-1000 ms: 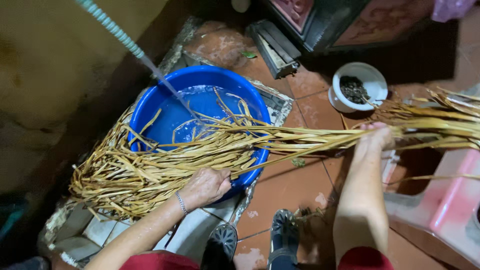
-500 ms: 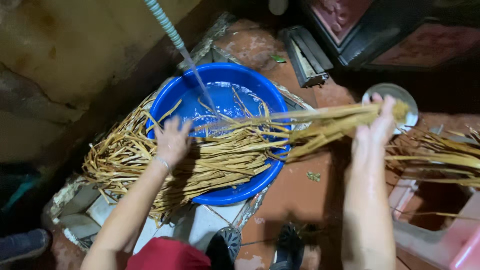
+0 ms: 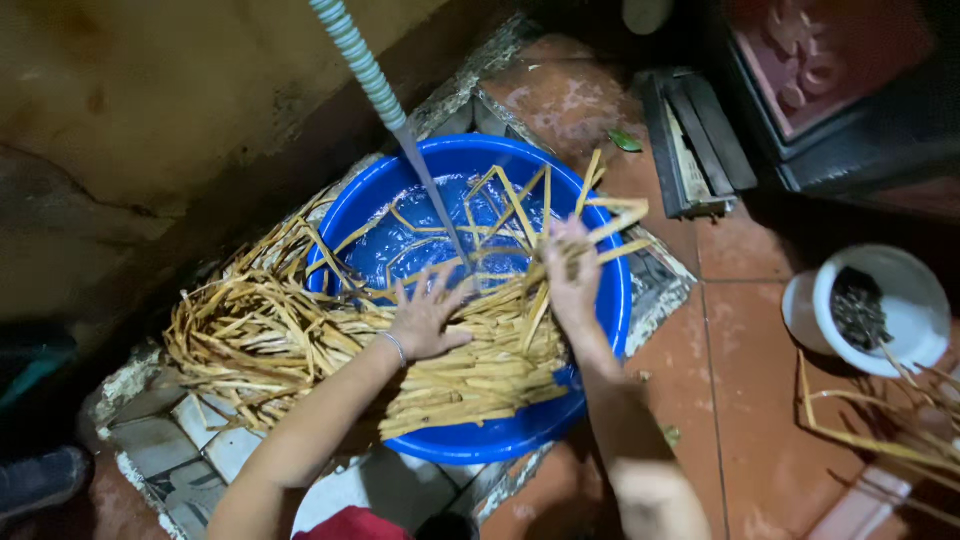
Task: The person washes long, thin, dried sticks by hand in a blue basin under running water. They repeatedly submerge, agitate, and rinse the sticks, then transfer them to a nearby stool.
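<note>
Your left hand (image 3: pixel 425 320) lies flat, fingers spread, pressing the dried leaf strips (image 3: pixel 300 345) across the near rim of the blue basin (image 3: pixel 610 300). Your right hand (image 3: pixel 572 280) is curled around strip ends over the basin (the hose (image 3: pixel 355 55) pours water in).

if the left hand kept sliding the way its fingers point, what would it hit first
Probably the stream of water falling from the hose into the blue basin. The left hand rests on the dried strips, fingers toward it; depth is unclear.
</note>
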